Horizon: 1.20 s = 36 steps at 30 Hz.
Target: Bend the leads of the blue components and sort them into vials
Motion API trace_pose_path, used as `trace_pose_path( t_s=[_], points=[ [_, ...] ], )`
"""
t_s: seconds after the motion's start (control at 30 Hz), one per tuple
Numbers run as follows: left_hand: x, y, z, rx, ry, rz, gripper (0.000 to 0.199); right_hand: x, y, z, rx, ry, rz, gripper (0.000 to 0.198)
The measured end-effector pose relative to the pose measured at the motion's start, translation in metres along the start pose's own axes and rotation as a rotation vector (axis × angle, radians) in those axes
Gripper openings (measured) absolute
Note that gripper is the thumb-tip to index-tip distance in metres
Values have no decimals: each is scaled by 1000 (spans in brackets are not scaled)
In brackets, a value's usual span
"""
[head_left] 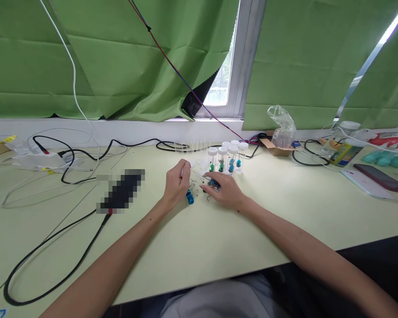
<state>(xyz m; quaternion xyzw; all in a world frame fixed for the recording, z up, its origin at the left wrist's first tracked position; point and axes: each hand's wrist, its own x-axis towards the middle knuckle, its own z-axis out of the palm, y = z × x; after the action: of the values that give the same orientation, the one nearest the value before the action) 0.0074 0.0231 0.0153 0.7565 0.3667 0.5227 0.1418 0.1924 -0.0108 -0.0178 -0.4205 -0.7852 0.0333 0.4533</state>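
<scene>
My left hand (177, 182) is closed, its fingertips pinched together; what they hold is too small to make out. Just below it lies a shiny blue piece (190, 197) on the table. To the right, my right hand (226, 191) curls with thumb and forefinger around something dark blue (213, 183), partly hidden by the fingers. Thin metal bits and tiny dark parts are scattered between the hands. Behind the right hand stand several clear vials with white caps (232, 150), holding green and blue pieces. Fainter clear tubes (194, 145) stand behind the left hand.
A pixelated dark device (124, 190) with a black cable lies to the left. At the back right are a cardboard box (277, 148) with a plastic bag, a clear jar (348, 130) and two phones (368, 183). Cables run along the wall beneath green curtains (119, 57).
</scene>
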Motion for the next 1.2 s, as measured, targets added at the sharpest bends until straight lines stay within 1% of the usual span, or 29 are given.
trace_pose_path(
  t_s=[0.13, 0.3, 0.47, 0.6, 0.9, 1.2],
  points=[
    [1, 2, 0, 8, 22, 17, 27, 0, 1, -1, 2, -3, -15, 34],
    [1, 1, 0, -23, 39, -29, 19, 0, 1, -2, 1, -4, -18, 34],
    [-1, 0, 1, -7, 17, -72, 30, 1, 0, -1, -16, -32, 13, 33],
    [-3, -2, 3, 17, 42, -91, 37, 1, -1, -1, -19, -49, 22, 33],
    [-4, 1, 3, 139, 92, -73, 34, 2, -4, -2, -23, -57, 35, 32],
    [-6, -1, 5, 188, 120, -35, 36, 1, -6, -2, -16, -55, 31, 31]
  ],
)
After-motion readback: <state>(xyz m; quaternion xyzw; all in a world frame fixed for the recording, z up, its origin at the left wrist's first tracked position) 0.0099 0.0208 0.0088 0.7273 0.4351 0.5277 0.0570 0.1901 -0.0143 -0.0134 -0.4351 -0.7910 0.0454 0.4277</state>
